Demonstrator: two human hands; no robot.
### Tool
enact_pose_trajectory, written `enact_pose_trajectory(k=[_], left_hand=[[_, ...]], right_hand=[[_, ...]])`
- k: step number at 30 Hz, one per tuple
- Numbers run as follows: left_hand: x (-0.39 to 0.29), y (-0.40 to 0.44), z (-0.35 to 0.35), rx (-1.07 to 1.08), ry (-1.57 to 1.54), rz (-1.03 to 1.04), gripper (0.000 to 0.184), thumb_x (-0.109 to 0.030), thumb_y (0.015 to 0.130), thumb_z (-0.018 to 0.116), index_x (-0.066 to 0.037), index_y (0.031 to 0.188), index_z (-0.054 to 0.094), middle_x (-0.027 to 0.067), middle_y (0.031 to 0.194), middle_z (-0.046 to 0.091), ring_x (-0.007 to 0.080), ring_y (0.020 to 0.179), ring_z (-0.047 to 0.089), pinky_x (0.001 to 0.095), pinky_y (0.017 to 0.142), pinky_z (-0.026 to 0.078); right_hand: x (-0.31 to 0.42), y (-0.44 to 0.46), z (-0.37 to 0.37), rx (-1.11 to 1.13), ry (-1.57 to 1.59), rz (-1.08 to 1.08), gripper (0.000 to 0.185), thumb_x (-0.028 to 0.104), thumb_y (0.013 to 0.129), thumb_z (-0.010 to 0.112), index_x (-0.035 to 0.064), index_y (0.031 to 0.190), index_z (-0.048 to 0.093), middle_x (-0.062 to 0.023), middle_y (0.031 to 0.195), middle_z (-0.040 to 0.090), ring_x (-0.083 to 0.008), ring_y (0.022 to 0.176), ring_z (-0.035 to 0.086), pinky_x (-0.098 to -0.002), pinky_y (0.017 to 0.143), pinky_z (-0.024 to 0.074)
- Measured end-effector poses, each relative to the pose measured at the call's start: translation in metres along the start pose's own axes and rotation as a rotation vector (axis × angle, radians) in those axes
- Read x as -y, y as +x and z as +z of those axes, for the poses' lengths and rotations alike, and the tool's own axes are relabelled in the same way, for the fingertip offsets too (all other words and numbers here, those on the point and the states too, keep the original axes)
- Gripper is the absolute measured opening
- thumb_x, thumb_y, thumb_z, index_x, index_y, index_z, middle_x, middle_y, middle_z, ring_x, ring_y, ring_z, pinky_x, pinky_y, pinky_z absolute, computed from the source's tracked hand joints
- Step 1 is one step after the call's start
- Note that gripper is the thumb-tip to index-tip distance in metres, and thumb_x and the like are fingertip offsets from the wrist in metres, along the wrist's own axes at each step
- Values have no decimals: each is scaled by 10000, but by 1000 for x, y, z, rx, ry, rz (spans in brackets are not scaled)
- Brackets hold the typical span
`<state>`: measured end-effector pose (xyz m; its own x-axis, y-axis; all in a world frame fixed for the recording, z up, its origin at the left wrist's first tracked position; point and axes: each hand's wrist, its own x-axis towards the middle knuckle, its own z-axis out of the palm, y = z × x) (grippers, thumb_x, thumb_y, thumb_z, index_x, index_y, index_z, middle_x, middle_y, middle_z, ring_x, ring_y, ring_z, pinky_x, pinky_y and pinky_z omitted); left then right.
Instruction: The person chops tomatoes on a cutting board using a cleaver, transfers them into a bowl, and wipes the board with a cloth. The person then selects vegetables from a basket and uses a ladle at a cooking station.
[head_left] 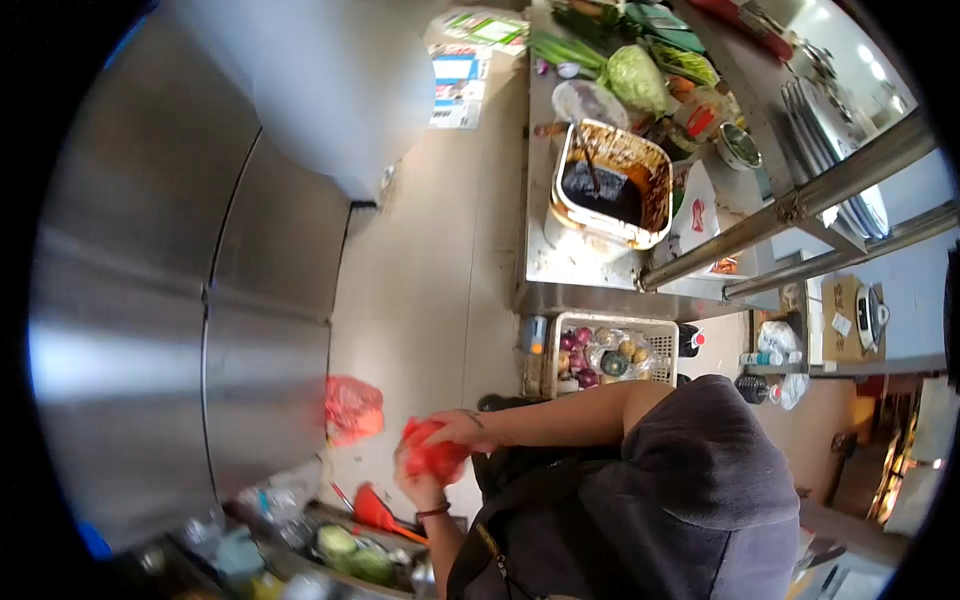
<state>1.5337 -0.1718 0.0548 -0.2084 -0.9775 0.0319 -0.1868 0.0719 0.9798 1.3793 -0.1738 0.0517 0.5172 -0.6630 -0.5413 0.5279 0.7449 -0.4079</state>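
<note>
A crumpled red bag, blurred, is bunched between my two hands. My right hand is closed on its upper side, and my left hand, with a dark band at the wrist, grips its lower left side. Whatever the bag may contain is hidden. Just left of my hands, another red plastic bag lies on the floor against the steel cabinet.
A steel counter holds a sauce-stained container, cabbage and other vegetables. Below it stands a basket of onions and other produce. A red dustpan-like object and more vegetables lie at the bottom.
</note>
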Motion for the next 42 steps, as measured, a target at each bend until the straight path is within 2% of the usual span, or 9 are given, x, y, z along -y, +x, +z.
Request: enact_pose_trajectory(k=[4, 6, 14, 18, 24, 31, 36, 40, 42], left_hand=[[-6, 92, -52, 10, -757, -462, 355, -198, 877, 506, -14, 1180, 513, 136, 1159, 562, 261, 1078, 526, 401, 897, 443], [2, 144, -55, 179, -985, -463, 392, -259, 913, 472, -48, 1243, 459, 108, 1245, 505, 271, 1153, 476, 439, 969, 400], [10, 343, 5, 650, -871, -355, 443, -362, 930, 432, -112, 1296, 419, 105, 1295, 463, 274, 1181, 460, 448, 977, 404], [-87, 457, 41, 776, -1044, -872, 549, -434, 901, 489, -142, 1349, 368, 93, 1301, 451, 257, 1178, 459, 436, 931, 452], [-88, 564, 185, 959, -480, -185, 581, -272, 900, 572, -25, 1362, 321, 110, 1298, 437, 213, 1155, 459, 363, 927, 443], [-96, 708, 351, 739, -596, -574, 366, -192, 937, 499, 4, 1244, 461, 142, 1202, 529, 248, 1090, 533, 397, 899, 476], [-114, 862, 420, 725, -585, -536, 378, -239, 952, 457, -25, 1263, 445, 148, 1242, 507, 289, 1104, 533, 439, 884, 487], [-126, 946, 490, 775, -574, -541, 390, -269, 962, 426, -65, 1294, 422, 141, 1269, 491, 305, 1125, 524, 458, 877, 491], [-111, 979, 530, 819, -591, -575, 388, -267, 961, 423, -72, 1297, 417, 140, 1262, 493, 311, 1134, 518, 466, 883, 489]], right_hand=[[137, -22, 65, 20, -603, -275, 762, 200, 724, 737, 200, 1381, 349, -136, 1372, 377, -351, 1142, 503, -450, 854, 493], [157, 15, 61, -88, -1678, -877, 922, 208, 635, 794, 299, 1406, 295, -150, 1424, 289, -400, 1284, 330, -485, 963, 400], [276, 114, 10, -389, -1406, -1221, 511, 228, 617, 781, 117, 1077, 588, -158, 1169, 503, -369, 1058, 463, -455, 888, 416], [367, 114, 0, -854, -1146, -1307, 378, 219, 670, 738, 77, 995, 610, -157, 1069, 551, -351, 968, 518, -430, 845, 449], [487, 100, -58, -1070, -69, -1069, 194, 152, 809, 623, 25, 954, 633, -84, 909, 654, -175, 826, 614, -290, 749, 492], [638, 50, -209, -792, -243, -844, 561, 347, 792, 702, 32, 1215, 510, -129, 1189, 557, -202, 1102, 514, -343, 951, 410], [690, -24, -356, -2259, -695, -728, 691, 227, 656, 760, 74, 1261, 462, -213, 1293, 409, -397, 1202, 396, -437, 1017, 330], [684, -48, -439, -2564, -551, -39, 594, 180, 652, 735, 103, 1204, 530, -175, 1409, 299, -394, 1300, 276, -514, 1013, 310], [652, -53, -484, -2528, -541, -395, 434, 138, 627, 749, 55, 1031, 616, -217, 1282, 470, -399, 1130, 476, -413, 936, 421]])
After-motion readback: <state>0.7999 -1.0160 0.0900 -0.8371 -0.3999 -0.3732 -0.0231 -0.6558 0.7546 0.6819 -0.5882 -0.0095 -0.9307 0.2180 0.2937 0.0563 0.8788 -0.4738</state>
